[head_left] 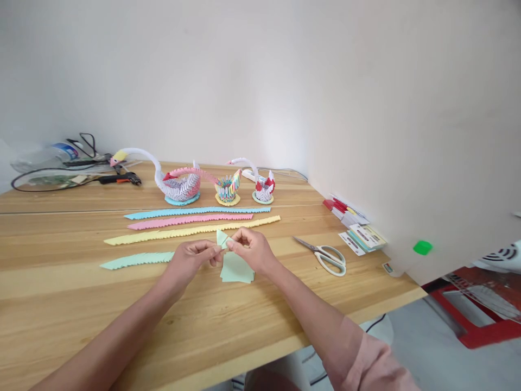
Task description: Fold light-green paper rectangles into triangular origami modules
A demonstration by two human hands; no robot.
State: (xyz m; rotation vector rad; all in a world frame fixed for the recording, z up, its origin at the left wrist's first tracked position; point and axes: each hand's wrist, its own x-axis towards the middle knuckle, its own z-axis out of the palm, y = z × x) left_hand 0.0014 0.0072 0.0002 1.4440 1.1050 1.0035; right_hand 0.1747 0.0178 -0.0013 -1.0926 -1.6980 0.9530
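Observation:
Between my two hands is a small piece of pale green paper (222, 239), folded to a point at its top. My left hand (198, 255) pinches its lower left side with thumb and fingers. On the right side, my right hand (252, 248) pinches it too. Just below lies a short stack of pale green paper sheets (237, 268), partly under my right hand. To the left a pale green strip of interlocked folded pieces (138, 260) runs behind my left wrist, which hides its right end.
Yellow (191, 231), pink (189, 220) and blue (197, 212) folded strips lie beyond my hands. Folded-paper swans (181, 187) stand at the back. Scissors (323, 254) and paper packs (364, 239) lie right. A glue gun (120, 178) and cables are back left, the wall behind.

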